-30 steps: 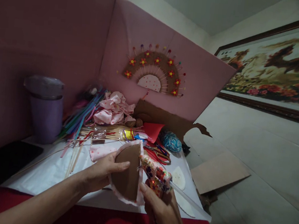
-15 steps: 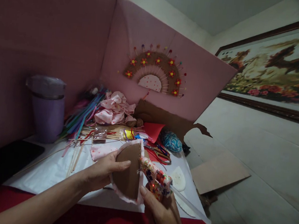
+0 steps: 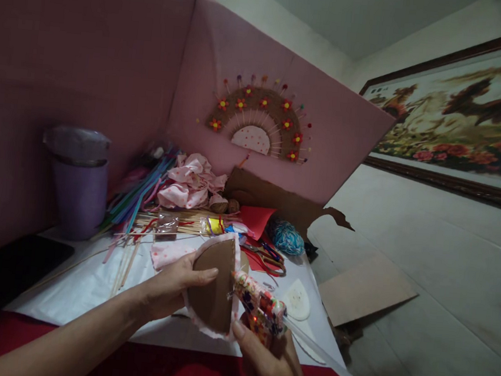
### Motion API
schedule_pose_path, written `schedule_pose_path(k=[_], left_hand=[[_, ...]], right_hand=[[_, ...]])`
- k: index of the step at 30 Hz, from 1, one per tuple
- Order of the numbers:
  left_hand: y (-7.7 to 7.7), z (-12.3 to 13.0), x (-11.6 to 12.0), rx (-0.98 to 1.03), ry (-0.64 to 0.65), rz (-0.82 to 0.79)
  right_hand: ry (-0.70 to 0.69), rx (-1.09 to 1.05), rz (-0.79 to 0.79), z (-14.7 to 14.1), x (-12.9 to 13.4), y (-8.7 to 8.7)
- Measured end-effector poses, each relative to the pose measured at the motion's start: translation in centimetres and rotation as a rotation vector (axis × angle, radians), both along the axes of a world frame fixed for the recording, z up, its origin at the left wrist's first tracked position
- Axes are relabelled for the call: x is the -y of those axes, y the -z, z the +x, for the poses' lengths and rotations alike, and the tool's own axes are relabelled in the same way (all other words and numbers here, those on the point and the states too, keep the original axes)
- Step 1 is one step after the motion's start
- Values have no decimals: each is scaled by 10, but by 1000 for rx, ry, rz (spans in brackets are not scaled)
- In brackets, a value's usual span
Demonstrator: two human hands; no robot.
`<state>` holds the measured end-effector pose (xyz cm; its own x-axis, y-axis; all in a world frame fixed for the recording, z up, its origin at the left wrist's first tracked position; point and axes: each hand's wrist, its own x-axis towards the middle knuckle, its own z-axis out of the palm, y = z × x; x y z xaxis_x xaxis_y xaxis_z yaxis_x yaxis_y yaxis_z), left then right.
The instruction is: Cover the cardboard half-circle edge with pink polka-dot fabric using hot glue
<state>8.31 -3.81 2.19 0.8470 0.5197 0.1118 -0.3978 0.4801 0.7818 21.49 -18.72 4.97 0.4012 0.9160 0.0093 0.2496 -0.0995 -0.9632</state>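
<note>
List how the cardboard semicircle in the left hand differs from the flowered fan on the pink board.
Place: the cardboard semicircle is in the left hand; the fan is on the pink board.
Pose: the semicircle's curve faces left; the fan's arches upward.
Look: the semicircle's face looks plain brown; the fan bears red flowers.
Both have curved, brown parts.
</note>
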Motion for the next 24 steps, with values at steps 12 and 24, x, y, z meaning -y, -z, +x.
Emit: schedule_pose_path(k=[12, 24], left_hand=[[1, 0, 1, -15, -3, 12], [6, 0, -2, -20, -1, 12]], right_hand=[[87, 12, 21, 0, 4, 4], [21, -14, -30, -2, -2, -2]])
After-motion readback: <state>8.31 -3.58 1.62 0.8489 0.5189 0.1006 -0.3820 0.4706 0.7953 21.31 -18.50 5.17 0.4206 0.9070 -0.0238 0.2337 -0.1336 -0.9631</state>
